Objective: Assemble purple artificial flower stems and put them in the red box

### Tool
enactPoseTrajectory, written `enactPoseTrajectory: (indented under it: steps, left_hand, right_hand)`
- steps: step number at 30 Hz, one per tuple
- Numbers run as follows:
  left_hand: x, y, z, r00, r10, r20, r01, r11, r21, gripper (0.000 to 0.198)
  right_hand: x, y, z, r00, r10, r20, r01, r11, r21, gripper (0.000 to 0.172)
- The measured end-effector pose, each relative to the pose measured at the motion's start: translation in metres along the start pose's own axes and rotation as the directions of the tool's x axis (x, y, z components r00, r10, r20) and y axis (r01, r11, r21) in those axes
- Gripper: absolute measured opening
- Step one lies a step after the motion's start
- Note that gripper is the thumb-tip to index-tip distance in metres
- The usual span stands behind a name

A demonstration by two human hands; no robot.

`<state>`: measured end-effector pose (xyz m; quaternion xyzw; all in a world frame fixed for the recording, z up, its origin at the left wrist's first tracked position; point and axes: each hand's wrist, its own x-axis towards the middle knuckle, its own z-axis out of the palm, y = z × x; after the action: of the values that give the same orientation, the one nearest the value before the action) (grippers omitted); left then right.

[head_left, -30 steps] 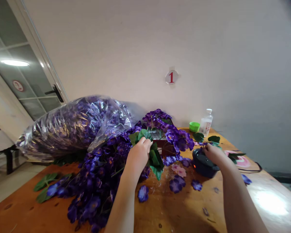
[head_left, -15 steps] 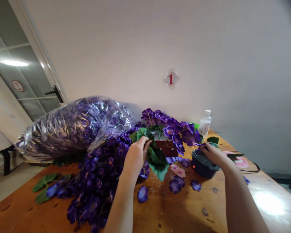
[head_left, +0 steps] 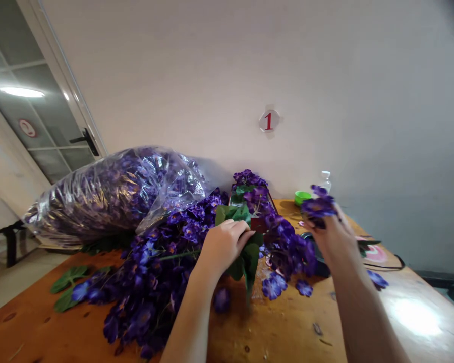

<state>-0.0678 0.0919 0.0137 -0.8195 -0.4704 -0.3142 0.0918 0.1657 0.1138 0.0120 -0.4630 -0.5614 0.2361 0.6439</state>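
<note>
My left hand [head_left: 227,244] is closed round the stem of an artificial flower bunch. Its green leaves [head_left: 245,262] hang below my fingers, and purple blossoms [head_left: 291,247] spread to the right, low over the table. My right hand [head_left: 336,234] is raised, its fingers closed on a purple artificial flower [head_left: 318,205]. Just below that hand is a dark round pot [head_left: 322,268], mostly hidden by my wrist and the blossoms. Loose purple petals [head_left: 274,286] lie on the wood in front of the bunch. Behind my left hand, a red box [head_left: 258,225] is partly covered by flowers.
A large clear bag of purple flowers [head_left: 124,201] rests at the back left, with a heap of loose flowers [head_left: 147,282] in front. A green bowl [head_left: 301,197] and a white-capped bottle [head_left: 326,180] stand near the wall. At the right lie a pink item [head_left: 376,253] and a dark cord.
My right hand has risen from over the pot, bringing up a purple flower. The bunch in my left hand has swung lower, its blossoms dropping in front of the pot.
</note>
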Motion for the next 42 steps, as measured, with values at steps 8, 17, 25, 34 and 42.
enactPoseTrajectory:
  steps: [8, 17, 25, 34, 42]
  left_hand:
    - [-0.003, 0.006, -0.006, 0.992, 0.123, -0.027, -0.124, 0.991, -0.049, 0.024]
    - [-0.003, 0.004, -0.004, 0.994, 0.101, -0.031, -0.101, 0.995, -0.01, 0.027]
    - [-0.003, 0.004, -0.005, 0.994, 0.107, -0.024, -0.107, 0.994, 0.011, 0.027]
    - [-0.003, 0.003, -0.004, 0.993, 0.117, -0.023, -0.117, 0.993, 0.029, 0.026]
    - [-0.004, 0.003, -0.006, 0.993, 0.119, -0.024, -0.119, 0.993, 0.006, 0.025]
  right_hand:
    - [-0.023, -0.011, 0.038, 0.974, 0.102, 0.202, -0.176, 0.902, 0.394, 0.024]
    - [-0.024, -0.016, 0.038, 0.961, 0.109, 0.254, -0.203, 0.902, 0.38, 0.033]
    - [-0.024, -0.014, 0.038, 0.957, 0.125, 0.261, -0.215, 0.91, 0.355, 0.035]
    - [-0.024, -0.009, 0.04, 0.963, 0.098, 0.251, -0.19, 0.906, 0.378, 0.03]
    - [-0.022, -0.006, 0.041, 0.958, 0.108, 0.265, -0.213, 0.888, 0.407, 0.034]
